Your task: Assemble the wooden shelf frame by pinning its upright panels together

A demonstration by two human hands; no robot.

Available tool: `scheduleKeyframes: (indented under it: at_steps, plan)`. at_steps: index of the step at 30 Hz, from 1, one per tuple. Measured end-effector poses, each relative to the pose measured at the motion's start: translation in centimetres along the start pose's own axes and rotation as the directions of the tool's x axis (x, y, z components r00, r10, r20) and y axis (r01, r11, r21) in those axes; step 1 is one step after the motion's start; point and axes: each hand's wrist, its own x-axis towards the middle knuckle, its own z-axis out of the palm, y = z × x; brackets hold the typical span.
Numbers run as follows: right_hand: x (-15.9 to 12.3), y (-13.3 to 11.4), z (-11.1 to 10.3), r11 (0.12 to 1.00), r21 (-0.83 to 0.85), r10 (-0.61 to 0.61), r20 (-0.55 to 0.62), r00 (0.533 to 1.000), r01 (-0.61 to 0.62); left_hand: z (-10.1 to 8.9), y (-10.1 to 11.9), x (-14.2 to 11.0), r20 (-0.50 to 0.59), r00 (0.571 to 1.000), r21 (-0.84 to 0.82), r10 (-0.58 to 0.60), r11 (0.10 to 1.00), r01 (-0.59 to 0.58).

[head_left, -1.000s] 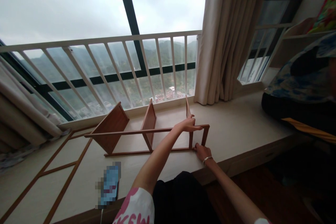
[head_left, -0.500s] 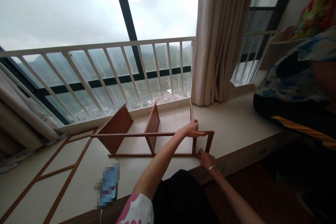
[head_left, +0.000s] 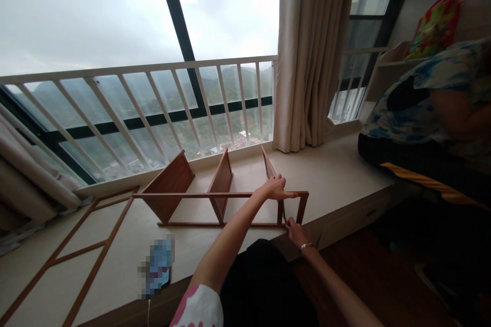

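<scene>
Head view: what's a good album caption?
Left hand and right hand at a wooden shelf frame beside a window.

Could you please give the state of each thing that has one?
Brown wooden shelf frame: lying on its side.
Its rightmost rectangular brown wooden panel: tilted.
Separate brown wooden ladder-shaped frame: flat on the pale ledge.
Beige cloth curtains: drawn aside.
Blue slab-shaped device: lying flat, details obscured.
Left hand: on upper rail.
Right hand: at lower rail's end.
</scene>
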Motion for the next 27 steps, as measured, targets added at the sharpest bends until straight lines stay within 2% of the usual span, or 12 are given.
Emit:
scheduleKeyframes:
  at_steps: [5,8,10,12,14,15,18,21,23,25,27]
  plan:
    - [-0.3,-0.1,-0.2,0.999,0.036,0.018,0.01,1.0,-0.018,0.2,-0.1,0.2,-0.008,0.999,-0.024,0.042,0.999,-0.043]
    - [-1.2,0.5,0.4,0.993,0.109,0.044,-0.036,0.998,-0.04,0.1,-0.1,0.2,0.013,0.998,-0.052,0.059,0.997,-0.059]
    - [-2.2,1.3,1.4,0.976,0.212,0.078,-0.083,0.993,-0.059,0.0,-0.2,0.2,0.034,0.997,-0.072,0.067,0.995,-0.064]
    - [-3.3,2.4,2.7,0.917,0.395,0.114,-0.124,0.986,-0.056,-0.1,-0.2,0.2,0.049,0.996,-0.089,0.071,0.994,-0.066]
    - [-4.6,3.5,4.2,0.801,0.596,0.171,-0.129,0.977,-0.061,-0.1,-0.3,0.3,0.052,0.996,-0.105,0.075,0.992,-0.069]
    - [-5.2,3.9,4.9,0.726,0.682,0.198,-0.092,0.976,-0.083,-0.1,-0.3,0.3,0.048,0.996,-0.111,0.078,0.991,-0.073]
    - [-7.0,4.6,6.9,0.44,0.875,0.201,0.123,0.972,-0.202,0.1,-0.4,0.4,0.026,0.996,-0.114,0.087,0.99,-0.083]
    - [-8.7,4.2,8.1,0.165,0.9,0.079,0.396,0.915,-0.404,0.2,-0.4,0.4,0.025,0.996,-0.106,0.08,0.991,-0.077]
    - [-9.6,3.5,8.5,0.013,0.861,0.003,0.508,0.861,-0.508,0.2,-0.4,0.3,0.038,0.997,-0.102,0.069,0.993,-0.065]
    - [-10.2,2.7,8.7,-0.079,0.829,-0.012,0.555,0.832,-0.554,0.1,-0.4,0.1,0.048,0.997,-0.096,0.06,0.994,-0.056]
    - [-10.4,2.0,8.5,-0.086,0.832,0.029,0.551,0.834,-0.547,0.0,-0.4,-0.1,0.047,0.997,-0.091,0.059,0.994,-0.055]
